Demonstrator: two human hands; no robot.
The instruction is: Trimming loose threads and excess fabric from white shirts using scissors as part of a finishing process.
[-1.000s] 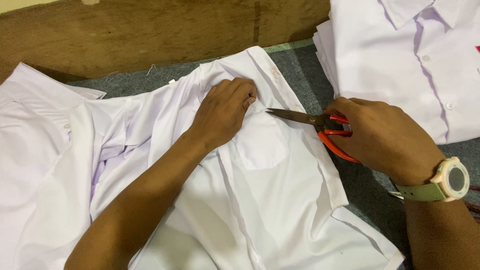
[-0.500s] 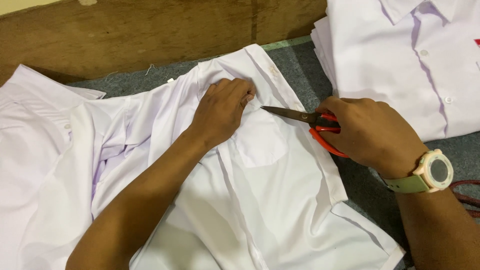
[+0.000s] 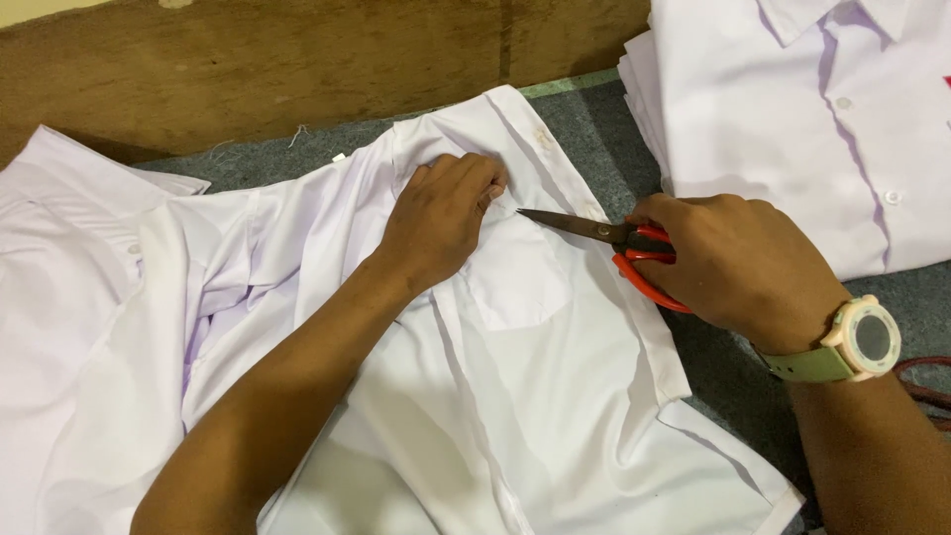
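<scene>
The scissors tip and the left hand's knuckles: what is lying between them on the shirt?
In the head view, only white shirt cloth near the pocket's top edge lies between the scissors tip and the left hand. Nothing else is there.

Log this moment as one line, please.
left hand: pressing white shirt by its pocket | right hand: holding red-handled scissors, blades closed, tips toward pocket
</scene>
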